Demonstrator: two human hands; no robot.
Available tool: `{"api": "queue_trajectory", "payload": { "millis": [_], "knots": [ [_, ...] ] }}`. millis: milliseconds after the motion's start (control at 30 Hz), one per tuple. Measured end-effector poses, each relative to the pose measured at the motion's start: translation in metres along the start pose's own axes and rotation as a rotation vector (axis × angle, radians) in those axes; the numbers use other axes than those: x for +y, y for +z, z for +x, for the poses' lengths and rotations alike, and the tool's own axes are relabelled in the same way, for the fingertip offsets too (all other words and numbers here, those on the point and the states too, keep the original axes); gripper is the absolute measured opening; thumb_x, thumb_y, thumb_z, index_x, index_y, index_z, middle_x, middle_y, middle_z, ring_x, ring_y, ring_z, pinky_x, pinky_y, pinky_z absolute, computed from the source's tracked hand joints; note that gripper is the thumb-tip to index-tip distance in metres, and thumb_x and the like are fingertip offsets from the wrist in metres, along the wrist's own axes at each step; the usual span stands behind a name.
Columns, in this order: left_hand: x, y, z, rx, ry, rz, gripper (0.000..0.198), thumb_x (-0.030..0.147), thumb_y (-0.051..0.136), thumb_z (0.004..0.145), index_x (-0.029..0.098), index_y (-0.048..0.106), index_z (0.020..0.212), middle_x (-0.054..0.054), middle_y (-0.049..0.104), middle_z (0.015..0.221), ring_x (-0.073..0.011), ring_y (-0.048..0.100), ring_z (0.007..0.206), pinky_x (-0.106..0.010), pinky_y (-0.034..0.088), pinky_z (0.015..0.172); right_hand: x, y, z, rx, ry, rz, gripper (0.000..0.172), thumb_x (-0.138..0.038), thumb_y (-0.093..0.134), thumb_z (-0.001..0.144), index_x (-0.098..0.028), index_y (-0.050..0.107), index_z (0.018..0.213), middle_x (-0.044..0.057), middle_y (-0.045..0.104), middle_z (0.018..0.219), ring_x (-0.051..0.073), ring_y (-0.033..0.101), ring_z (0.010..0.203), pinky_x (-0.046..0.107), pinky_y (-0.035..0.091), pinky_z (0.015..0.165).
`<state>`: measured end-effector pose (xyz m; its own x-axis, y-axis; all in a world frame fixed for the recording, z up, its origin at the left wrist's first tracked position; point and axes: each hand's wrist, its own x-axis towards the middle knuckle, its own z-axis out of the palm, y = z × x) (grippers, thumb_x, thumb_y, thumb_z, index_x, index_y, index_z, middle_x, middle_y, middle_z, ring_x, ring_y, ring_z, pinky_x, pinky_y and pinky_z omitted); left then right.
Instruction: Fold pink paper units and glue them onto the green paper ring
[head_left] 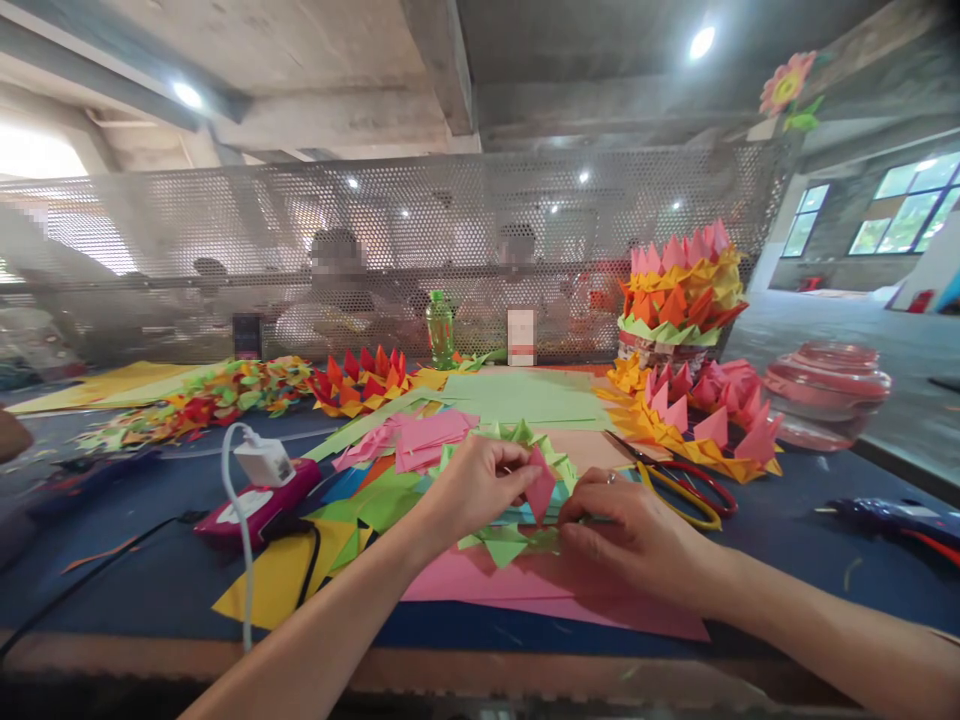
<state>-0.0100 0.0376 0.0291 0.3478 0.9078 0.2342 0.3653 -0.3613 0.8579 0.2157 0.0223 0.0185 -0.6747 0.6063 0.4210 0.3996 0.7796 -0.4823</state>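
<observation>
My left hand pinches a folded pink paper triangle and holds it upright against a ring of green folded paper points. My right hand is closed on the near edge of that green ring, fingers pressed on it, with a ring on one finger. Both hands work over a large pink paper sheet lying on the blue table top. Loose green triangles lie just under the hands.
Scissors with red and yellow handles lie right of my hands. A pink device with a white plug and cable sits at left. Stacked paper crowns, pink and orange points, a glass jar, a green bottle, a glue gun. People sit behind the mesh screen.
</observation>
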Motion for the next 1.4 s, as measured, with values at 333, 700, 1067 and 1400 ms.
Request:
{"api": "queue_trajectory", "payload": {
  "millis": [333, 700, 1067, 1400],
  "knots": [
    [0.006, 0.001, -0.001, -0.040, -0.040, 0.007, 0.026, 0.033, 0.057, 0.086, 0.012, 0.069, 0.076, 0.001, 0.051, 0.063, -0.0109, 0.046, 0.057, -0.022, 0.039, 0.056, 0.008, 0.018, 0.001, 0.092, -0.085, -0.117, 0.011, -0.019, 0.073, 0.082, -0.021, 0.065, 0.076, -0.001, 0.066, 0.067, 0.017, 0.055, 0.074, 0.027, 0.036, 0.067],
    [0.017, 0.012, -0.010, -0.041, 0.002, 0.032, 0.026, 0.029, 0.057, 0.086, 0.014, 0.058, 0.066, 0.004, 0.044, 0.057, -0.0082, 0.038, 0.052, -0.020, 0.028, 0.048, 0.003, 0.013, -0.009, 0.101, -0.502, -0.525, 0.030, -0.012, 0.042, 0.101, -0.018, 0.057, 0.076, 0.002, 0.063, 0.072, 0.018, 0.054, 0.080, 0.037, 0.037, 0.087],
    [0.022, 0.013, -0.013, 0.028, 0.096, 0.145, 0.025, 0.024, 0.056, 0.088, 0.015, 0.059, 0.065, 0.003, 0.048, 0.058, -0.0081, 0.040, 0.054, -0.021, 0.028, 0.050, 0.007, 0.017, -0.009, 0.086, -0.489, -0.523, 0.020, -0.013, 0.045, 0.102, -0.015, 0.063, 0.095, 0.003, 0.068, 0.080, 0.019, 0.057, 0.084, 0.038, 0.039, 0.084],
    [0.019, 0.016, -0.013, 0.038, 0.094, 0.154, 0.025, 0.024, 0.055, 0.089, 0.014, 0.067, 0.070, 0.001, 0.055, 0.060, -0.0085, 0.046, 0.053, -0.019, 0.032, 0.049, 0.005, 0.014, -0.008, 0.082, -0.493, -0.497, 0.020, -0.018, 0.049, 0.103, -0.017, 0.065, 0.092, 0.002, 0.069, 0.083, 0.018, 0.056, 0.084, 0.038, 0.039, 0.082]
  ]
}}
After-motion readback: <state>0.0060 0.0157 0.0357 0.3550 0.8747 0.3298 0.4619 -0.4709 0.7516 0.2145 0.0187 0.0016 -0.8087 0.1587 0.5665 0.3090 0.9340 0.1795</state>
